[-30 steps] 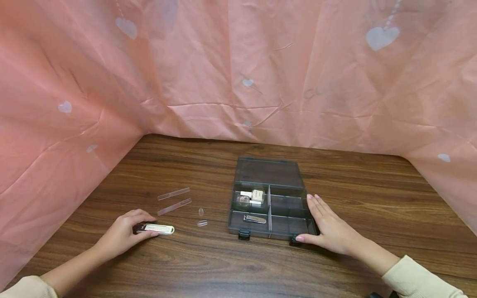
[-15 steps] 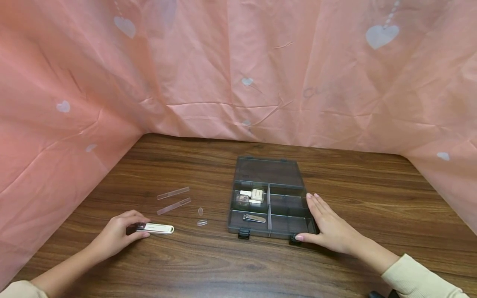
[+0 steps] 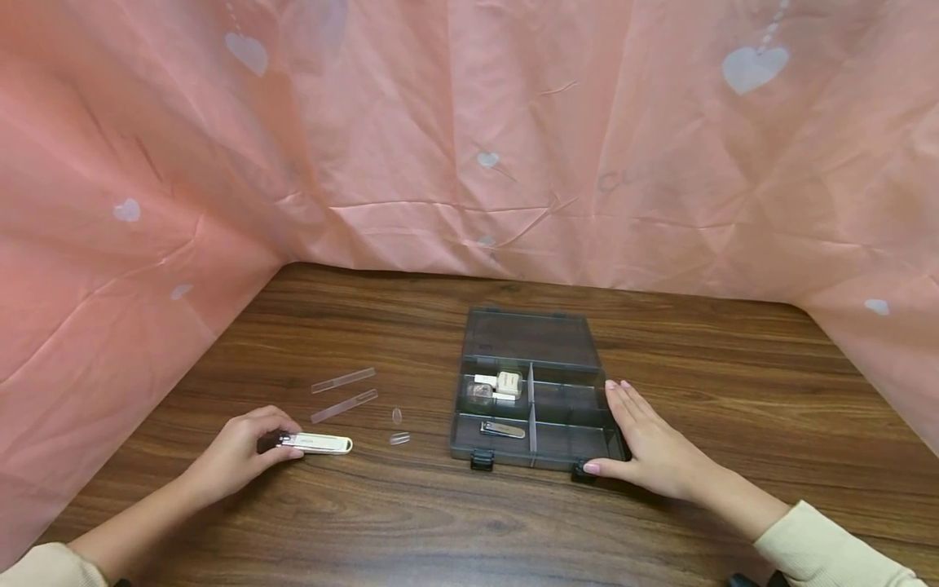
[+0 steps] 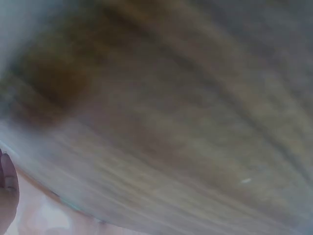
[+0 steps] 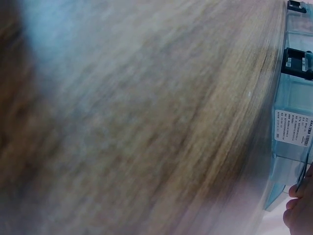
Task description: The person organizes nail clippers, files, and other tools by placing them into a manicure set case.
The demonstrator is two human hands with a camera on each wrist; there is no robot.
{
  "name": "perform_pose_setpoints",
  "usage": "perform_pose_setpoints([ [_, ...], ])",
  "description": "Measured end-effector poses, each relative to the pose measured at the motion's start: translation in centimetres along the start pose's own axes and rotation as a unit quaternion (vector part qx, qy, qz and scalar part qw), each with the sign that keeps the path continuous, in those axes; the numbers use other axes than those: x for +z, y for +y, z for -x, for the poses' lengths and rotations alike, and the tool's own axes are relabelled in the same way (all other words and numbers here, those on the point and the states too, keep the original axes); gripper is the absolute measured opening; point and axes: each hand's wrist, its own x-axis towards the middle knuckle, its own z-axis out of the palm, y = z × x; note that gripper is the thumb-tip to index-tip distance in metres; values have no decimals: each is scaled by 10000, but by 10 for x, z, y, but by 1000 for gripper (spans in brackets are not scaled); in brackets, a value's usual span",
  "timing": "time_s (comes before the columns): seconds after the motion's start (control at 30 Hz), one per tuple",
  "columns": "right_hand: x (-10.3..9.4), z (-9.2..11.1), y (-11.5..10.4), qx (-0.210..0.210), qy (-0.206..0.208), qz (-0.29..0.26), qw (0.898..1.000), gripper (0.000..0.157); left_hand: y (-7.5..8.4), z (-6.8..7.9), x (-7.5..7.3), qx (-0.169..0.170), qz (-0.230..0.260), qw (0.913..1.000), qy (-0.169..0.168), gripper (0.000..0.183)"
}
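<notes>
My left hand (image 3: 240, 448) pinches the dark metal end of a large white nail clipper (image 3: 319, 443) between thumb and fingers. The clipper points right, low over the table. My right hand (image 3: 656, 448) rests against the right side of a dark see-through compartment box (image 3: 531, 432), its fingers straight and the thumb by the front right latch. In the box's back left compartment lie small nail polish bottles (image 3: 508, 383). A small silver nail clipper (image 3: 503, 430) lies in the front left one. The left wrist view is mostly blurred table; the right wrist view catches a label (image 5: 293, 128) on the box.
Two clear plastic strips (image 3: 343, 405) lie beyond the left hand on the wooden table (image 3: 411, 522). Small clear nail tips (image 3: 399, 438) lie between them and the box. The box's lid (image 3: 530, 336) is folded back, away from me. A pink curtain (image 3: 528, 147) encloses the back and sides.
My left hand first slid back along the white nail clipper, then carried it slightly right and away from me. The right hand and the box stayed in place.
</notes>
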Motion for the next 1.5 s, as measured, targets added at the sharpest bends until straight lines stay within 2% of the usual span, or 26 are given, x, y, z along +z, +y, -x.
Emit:
perform_pose_setpoints([
  [0.27,1,0,0,5,18,35,10000,106,6,-13,3,144,153,9997,108,25],
  [0.6,0,0,2,4,29,12,10000,106,17,-22,10,92,390,9990,199,25],
  [1.17,2,-2,1,-40,75,14,10000,106,51,-46,28,43,979,9951,141,23],
  [1.33,1,-1,1,-124,172,53,9998,105,63,-57,37,-52,1121,9936,118,21],
  [1.5,1,0,1,-114,179,32,9998,105,74,-65,47,30,1352,9907,138,20],
])
